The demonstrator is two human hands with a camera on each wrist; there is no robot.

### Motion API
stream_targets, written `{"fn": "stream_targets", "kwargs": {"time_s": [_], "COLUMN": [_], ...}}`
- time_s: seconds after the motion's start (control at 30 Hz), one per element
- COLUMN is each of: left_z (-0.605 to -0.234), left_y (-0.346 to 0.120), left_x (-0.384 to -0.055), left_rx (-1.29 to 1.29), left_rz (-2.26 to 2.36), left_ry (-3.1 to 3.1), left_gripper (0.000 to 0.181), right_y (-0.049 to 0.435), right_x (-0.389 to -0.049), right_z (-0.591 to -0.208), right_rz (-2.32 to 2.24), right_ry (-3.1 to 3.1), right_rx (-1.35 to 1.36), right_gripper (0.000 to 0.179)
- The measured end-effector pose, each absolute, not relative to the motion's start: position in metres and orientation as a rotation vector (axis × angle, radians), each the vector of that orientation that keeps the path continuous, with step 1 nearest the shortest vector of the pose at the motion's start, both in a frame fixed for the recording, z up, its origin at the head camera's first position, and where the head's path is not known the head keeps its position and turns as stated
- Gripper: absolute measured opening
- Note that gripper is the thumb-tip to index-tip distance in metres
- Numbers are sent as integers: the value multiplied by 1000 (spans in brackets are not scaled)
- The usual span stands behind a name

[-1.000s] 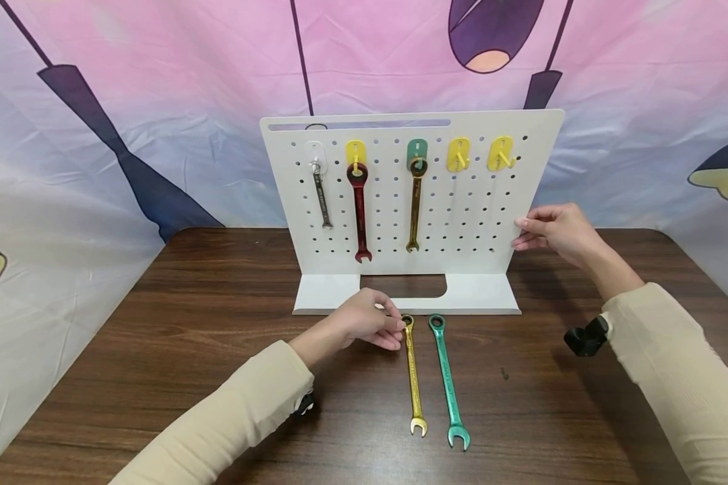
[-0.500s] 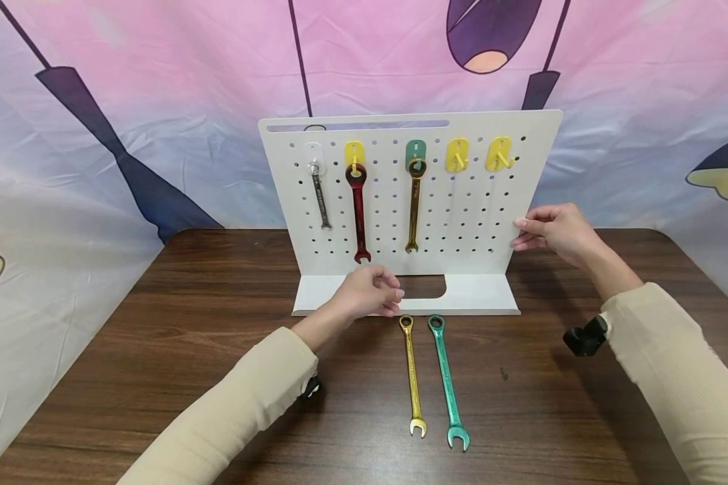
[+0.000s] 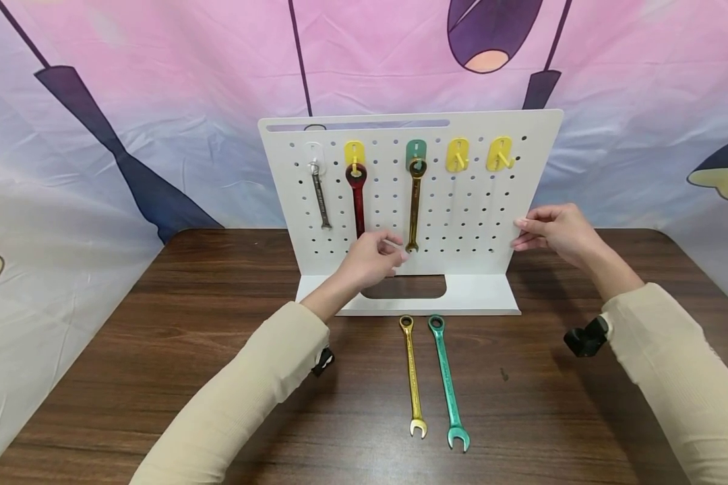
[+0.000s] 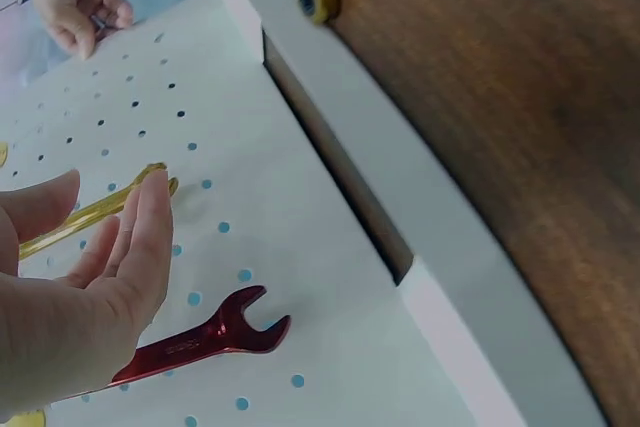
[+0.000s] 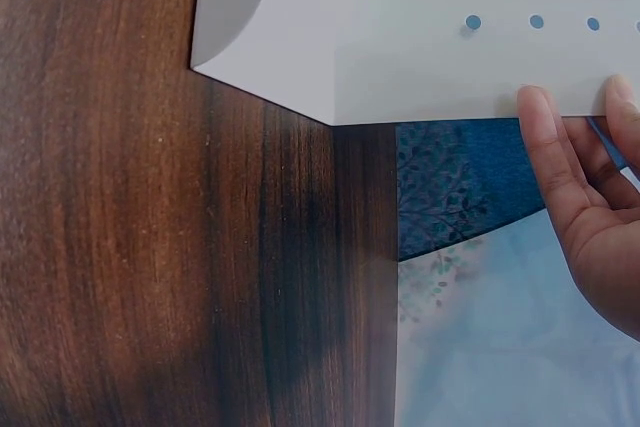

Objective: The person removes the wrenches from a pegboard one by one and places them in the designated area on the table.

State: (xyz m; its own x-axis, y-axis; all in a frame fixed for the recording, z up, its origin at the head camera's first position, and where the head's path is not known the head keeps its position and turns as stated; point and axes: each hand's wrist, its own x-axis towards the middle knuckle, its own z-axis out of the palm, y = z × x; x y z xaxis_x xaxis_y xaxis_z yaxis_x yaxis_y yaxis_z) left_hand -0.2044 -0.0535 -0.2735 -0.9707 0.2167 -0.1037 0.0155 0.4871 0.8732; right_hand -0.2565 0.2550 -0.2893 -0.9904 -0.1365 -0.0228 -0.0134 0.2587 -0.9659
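The left hand is in front of the white pegboard, thumb and fingers apart and holding nothing. Its fingertips are close to the lower end of a hanging bronze-gold combination wrench; contact is unclear. A red combination wrench hangs to the left, its lower end hidden by that hand in the head view, though its open jaw end shows in the left wrist view. The right hand grips the board's right edge between thumb and fingers. A small dark wrench hangs furthest left.
On the brown table, a yellow-gold wrench and a green wrench lie before the board's base. Two yellow hooks, the left one and the right one, bear nothing. A patterned cloth hangs behind.
The left hand has moved up from beside the yellow-gold wrench on the table to the lower end of the hanging bronze-gold wrench. The right hand has stayed at the board's edge.
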Motion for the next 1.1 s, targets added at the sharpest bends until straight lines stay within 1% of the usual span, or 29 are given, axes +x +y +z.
{"fn": "stream_targets", "kwargs": {"time_s": [0.33,0.93,1.1], "left_z": [-263,-247,-247], "left_y": [-48,-47,-46], "left_x": [-218,-227,-228], "left_rx": [276,388,388], "left_rz": [1469,1611,1631], "left_ry": [2706,2644,2628], "left_gripper": [26,30,27], "right_y": [255,254,255], "right_x": [-257,-256,-256], "right_z": [-290,-288,-289], "right_rz": [-1838,-1860,-1862], "right_ry": [2412,2395,2383], "right_rx": [-144,-163,-165], "right_gripper": [20,17,17]}}
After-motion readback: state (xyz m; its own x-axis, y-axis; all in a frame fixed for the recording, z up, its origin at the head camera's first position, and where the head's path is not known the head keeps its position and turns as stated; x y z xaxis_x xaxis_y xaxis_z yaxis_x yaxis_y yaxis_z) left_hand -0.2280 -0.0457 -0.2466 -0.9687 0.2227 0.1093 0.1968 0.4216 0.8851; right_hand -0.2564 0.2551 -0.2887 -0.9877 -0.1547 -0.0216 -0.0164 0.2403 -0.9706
